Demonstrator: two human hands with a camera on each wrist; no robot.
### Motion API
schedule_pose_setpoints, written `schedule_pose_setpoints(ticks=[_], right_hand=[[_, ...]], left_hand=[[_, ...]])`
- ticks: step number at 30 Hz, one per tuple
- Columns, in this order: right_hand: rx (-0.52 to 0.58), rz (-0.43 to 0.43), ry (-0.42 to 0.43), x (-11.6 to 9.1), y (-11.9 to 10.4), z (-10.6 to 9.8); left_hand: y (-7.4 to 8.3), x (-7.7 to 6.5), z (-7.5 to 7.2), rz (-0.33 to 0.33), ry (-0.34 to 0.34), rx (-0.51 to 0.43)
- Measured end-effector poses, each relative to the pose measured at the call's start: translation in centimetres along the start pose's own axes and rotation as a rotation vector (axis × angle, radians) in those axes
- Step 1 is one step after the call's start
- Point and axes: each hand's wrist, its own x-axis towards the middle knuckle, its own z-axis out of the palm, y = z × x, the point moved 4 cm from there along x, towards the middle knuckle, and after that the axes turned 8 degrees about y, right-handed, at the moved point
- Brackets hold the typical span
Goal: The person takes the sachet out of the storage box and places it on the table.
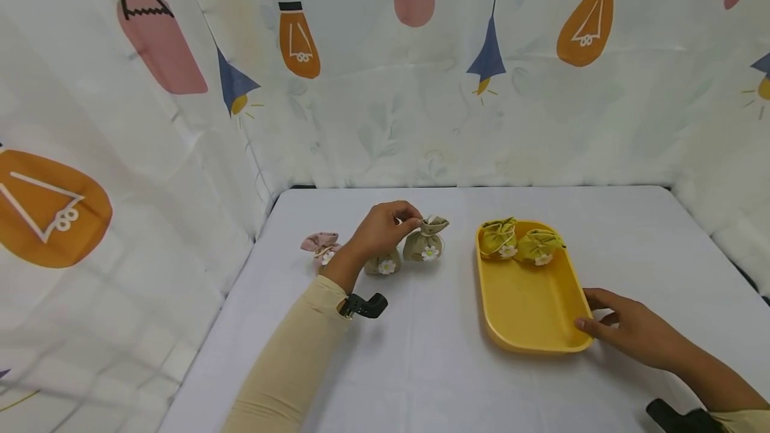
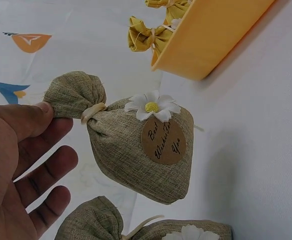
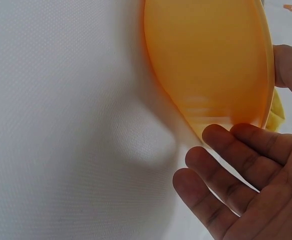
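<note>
My left hand pinches the gathered neck of a grey-green drawstring pouch between thumb and fingers. In the left wrist view the pouch hangs tilted, bearing a white flower and a round "Best Wishes For You" tag. Just below it lies a second grey-green pouch, partly behind my wrist. My right hand holds the right side of a yellow tray, thumb on the rim and fingers along the outer wall. Two yellow-green pouches sit side by side at the tray's far end.
A pink pouch stands left of the left forearm, partly covered by it. White cloth covers the table. Printed fabric walls rise along the table's back and sides.
</note>
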Motion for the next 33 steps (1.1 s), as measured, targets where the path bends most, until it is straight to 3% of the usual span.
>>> schedule_pose_setpoints(ticks=[9, 28, 33], right_hand=[[0.004, -0.001, 0.003, -0.1, 0.0, 0.0], [0.013, 0.006, -0.002, 0.0, 0.0, 0.1], [0.003, 0.007, -0.001, 0.1, 0.1, 0.1]], left_hand=[[-0.2, -0.1, -0.1, -0.059, 0.034, -0.048], [1.0, 0.9, 2.5, 0.012, 0.018, -0.059], [1.4, 1.1, 3.1, -0.009, -0.007, -0.053]])
